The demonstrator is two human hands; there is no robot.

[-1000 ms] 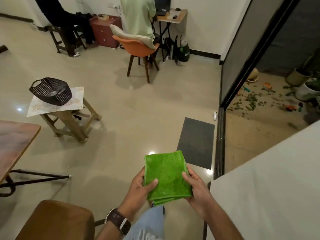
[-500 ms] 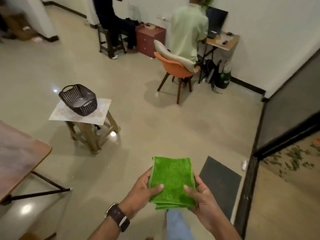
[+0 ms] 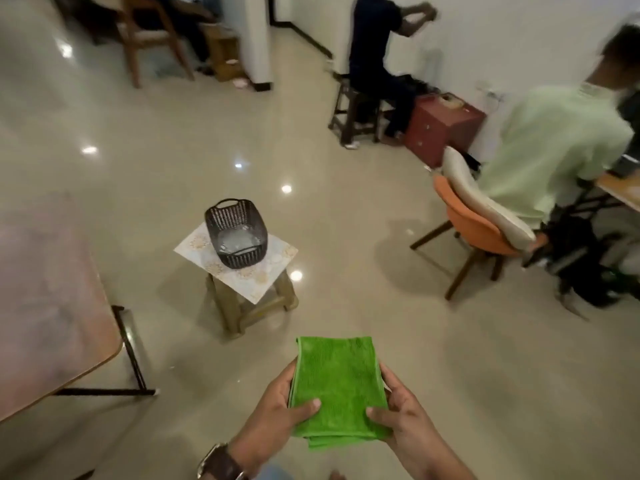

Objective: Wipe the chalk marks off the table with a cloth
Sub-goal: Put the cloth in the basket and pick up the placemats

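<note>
A folded green cloth (image 3: 337, 389) is held flat in front of me over the floor. My left hand (image 3: 277, 414) grips its left edge, thumb on top. My right hand (image 3: 401, 414) grips its right edge, thumb also on top. A brown wooden table (image 3: 45, 320) with pale smudges on its top stands at the left edge of the view, well to the left of both hands.
A small stool (image 3: 242, 275) with a patterned top carries a dark plastic basket (image 3: 236, 233) ahead of me. An orange chair (image 3: 481, 230) with a seated person stands at the right. Another person sits on a stool (image 3: 356, 112) near a red cabinet (image 3: 443, 126).
The view has swung left: the doorway and mat have left the frame, and the table and stool moved toward the centre. Both hands hold the cloth as before.
</note>
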